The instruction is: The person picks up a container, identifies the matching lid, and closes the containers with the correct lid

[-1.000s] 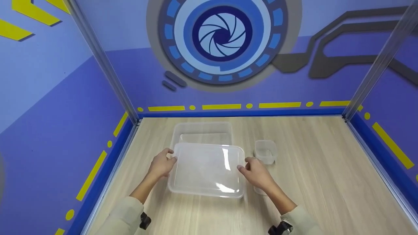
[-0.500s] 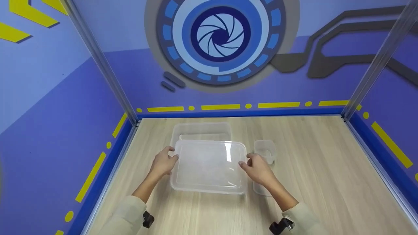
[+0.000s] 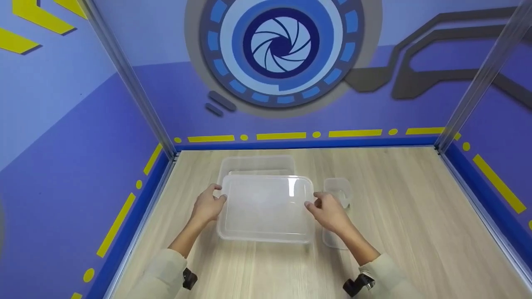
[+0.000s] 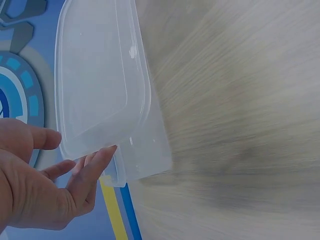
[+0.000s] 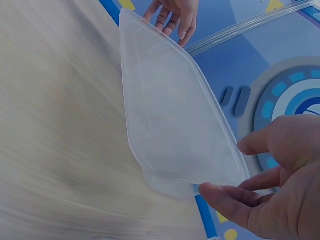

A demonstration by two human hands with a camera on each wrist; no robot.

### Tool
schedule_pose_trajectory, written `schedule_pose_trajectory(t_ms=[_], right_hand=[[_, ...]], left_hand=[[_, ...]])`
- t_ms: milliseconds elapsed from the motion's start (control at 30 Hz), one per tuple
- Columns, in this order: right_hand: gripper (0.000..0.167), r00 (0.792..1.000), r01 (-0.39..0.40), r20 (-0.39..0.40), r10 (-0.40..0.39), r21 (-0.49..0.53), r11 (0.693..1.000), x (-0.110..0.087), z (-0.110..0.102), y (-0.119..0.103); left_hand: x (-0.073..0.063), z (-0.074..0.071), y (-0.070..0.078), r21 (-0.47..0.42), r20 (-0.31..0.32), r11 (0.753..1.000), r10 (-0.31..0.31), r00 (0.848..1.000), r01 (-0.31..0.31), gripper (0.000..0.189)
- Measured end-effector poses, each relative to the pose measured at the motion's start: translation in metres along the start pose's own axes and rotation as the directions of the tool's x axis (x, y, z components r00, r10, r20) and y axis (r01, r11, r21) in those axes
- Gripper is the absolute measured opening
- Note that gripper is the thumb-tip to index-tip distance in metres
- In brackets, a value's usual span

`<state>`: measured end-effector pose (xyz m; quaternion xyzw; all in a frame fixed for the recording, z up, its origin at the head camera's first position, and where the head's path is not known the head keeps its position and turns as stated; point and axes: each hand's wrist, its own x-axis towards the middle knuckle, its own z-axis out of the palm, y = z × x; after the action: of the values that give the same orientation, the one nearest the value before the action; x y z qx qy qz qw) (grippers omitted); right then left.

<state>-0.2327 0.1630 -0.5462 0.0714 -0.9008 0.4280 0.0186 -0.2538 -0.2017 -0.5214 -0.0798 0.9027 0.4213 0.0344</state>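
Note:
Between my hands I hold a large translucent rectangular lid (image 3: 266,209), raised over the table and slanted. My left hand (image 3: 208,204) pinches its left edge, thumb on the near face and fingers behind. On the opposite edge my right hand (image 3: 330,212) grips it the same way, seen closer in the right wrist view. Behind the lid stands a large clear plastic container (image 3: 257,163), its front part covered by the lid in the head view. The left wrist view shows the lid (image 4: 95,75) overlapping the container's wall (image 4: 147,150).
A small clear container (image 3: 337,187) stands right of the large one, partly behind my right hand. Nearer me, a small clear lid (image 3: 332,240) lies on the wooden table (image 3: 415,216), partly under my right forearm. Printed panels (image 3: 266,120) wall in the back and sides.
Both hands have lifted the large lid slightly farther up and away from me, covering more of the large container. The containers have stayed put.

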Motion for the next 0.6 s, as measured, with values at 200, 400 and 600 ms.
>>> schedule_pose_trajectory(t_ms=[200, 400, 600], right_hand=[[0.047, 1.0, 0.017, -0.017, -0.018, -0.01, 1.0, 0.001, -0.002, -0.004], [0.051, 1.0, 0.015, -0.019, -0.015, -0.003, 1.0, 0.006, -0.006, -0.009], [0.051, 0.999, 0.028, -0.038, -0.028, -0.001, 1.0, 0.011, -0.009, -0.012]], left_hand=[[0.001, 0.001, -0.002, -0.013, -0.011, 1.0, 0.012, 1.0, -0.012, 0.046], [0.002, 0.0, 0.0, -0.025, -0.04, 0.999, 0.023, 0.999, -0.024, 0.046], [0.002, 0.0, 0.003, -0.038, -0.06, 0.999, 0.025, 0.998, -0.028, 0.046]])
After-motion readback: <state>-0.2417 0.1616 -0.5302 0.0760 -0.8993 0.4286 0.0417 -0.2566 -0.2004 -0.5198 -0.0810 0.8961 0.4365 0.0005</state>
